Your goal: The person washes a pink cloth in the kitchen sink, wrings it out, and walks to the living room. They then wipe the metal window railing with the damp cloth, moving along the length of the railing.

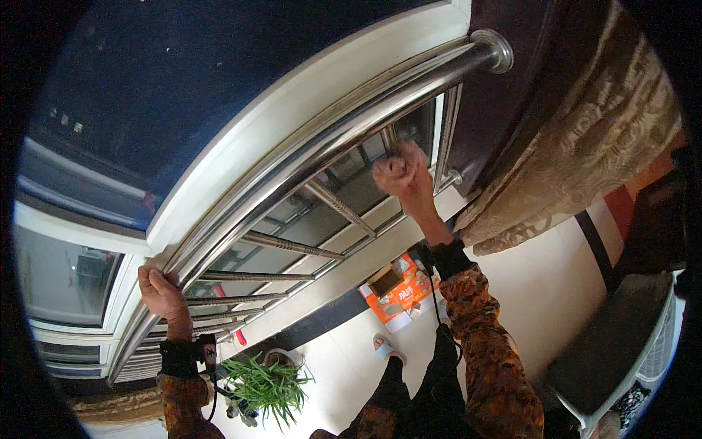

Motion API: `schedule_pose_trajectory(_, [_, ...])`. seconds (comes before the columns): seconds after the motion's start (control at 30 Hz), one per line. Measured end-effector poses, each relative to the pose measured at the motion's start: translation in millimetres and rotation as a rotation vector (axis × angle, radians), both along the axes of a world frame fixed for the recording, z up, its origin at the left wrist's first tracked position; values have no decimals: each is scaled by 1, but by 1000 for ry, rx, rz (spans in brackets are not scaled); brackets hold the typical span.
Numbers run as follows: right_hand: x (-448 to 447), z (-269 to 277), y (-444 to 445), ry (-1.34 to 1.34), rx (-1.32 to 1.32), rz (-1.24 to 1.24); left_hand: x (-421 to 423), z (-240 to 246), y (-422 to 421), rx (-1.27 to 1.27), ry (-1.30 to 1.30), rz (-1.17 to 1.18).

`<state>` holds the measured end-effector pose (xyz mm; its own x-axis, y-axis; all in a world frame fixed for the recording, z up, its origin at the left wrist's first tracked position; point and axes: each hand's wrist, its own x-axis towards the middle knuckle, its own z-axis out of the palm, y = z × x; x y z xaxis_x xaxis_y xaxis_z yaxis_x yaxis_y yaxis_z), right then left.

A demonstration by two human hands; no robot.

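My left hand (162, 293) is wrapped around the polished stainless steel top rail (323, 156) of a window guard railing, near its lower left stretch. My right hand (401, 169), blurred by motion, has curled fingers in front of a ribbed metal baluster (388, 135) below the rail. Blur hides whether the fingers close on that baluster or on something small. Another ribbed baluster (341, 207) stands just left of my right hand. Behind the railing are glass panes and a white window sill (307, 112). Black cuffs with cords cover both wrists.
A patterned brown curtain (570, 142) hangs to the right. Below the railing, an orange-and-white cardboard box (399, 293) bearing writing lies on the pale tile floor (510, 285). A potted green plant (269, 384) stands near my left arm. Dark furniture (598, 340) occupies the lower right.
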<state>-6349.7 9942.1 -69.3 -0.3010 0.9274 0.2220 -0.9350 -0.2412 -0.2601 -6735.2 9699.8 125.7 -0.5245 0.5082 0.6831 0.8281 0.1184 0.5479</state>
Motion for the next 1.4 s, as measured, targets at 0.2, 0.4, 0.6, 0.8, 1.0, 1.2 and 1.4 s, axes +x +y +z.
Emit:
schedule_pose_trajectory(0.2, [-6,106,-8,-961,266,-629,-4,1,-1,-195,348,263])
schedule_pose_trajectory(0.4, [-24,62,7,-1142,410,-1114,-4,7,-2,-304,382,110])
schedule_pose_trajectory(0.6, [-19,-145,-2,-848,255,-517,-2,8,-2,-317,447,160])
schedule_pose_trajectory(0.8, [-5,-274,-23,-38,179,-20,-7,10,-3,-331,375,22])
schedule_pose_trajectory(1.0, [-4,-135,-77,-704,16,-230,-8,10,-6,-361,310,15])
schedule_pose_trajectory(1.2, [-46,27,-87,-701,536,-380,-2,11,-5,-372,355,84])
schedule_pose_trajectory(1.4, [-100,55,-60,-1152,443,-469,1,14,-4,-367,425,82])
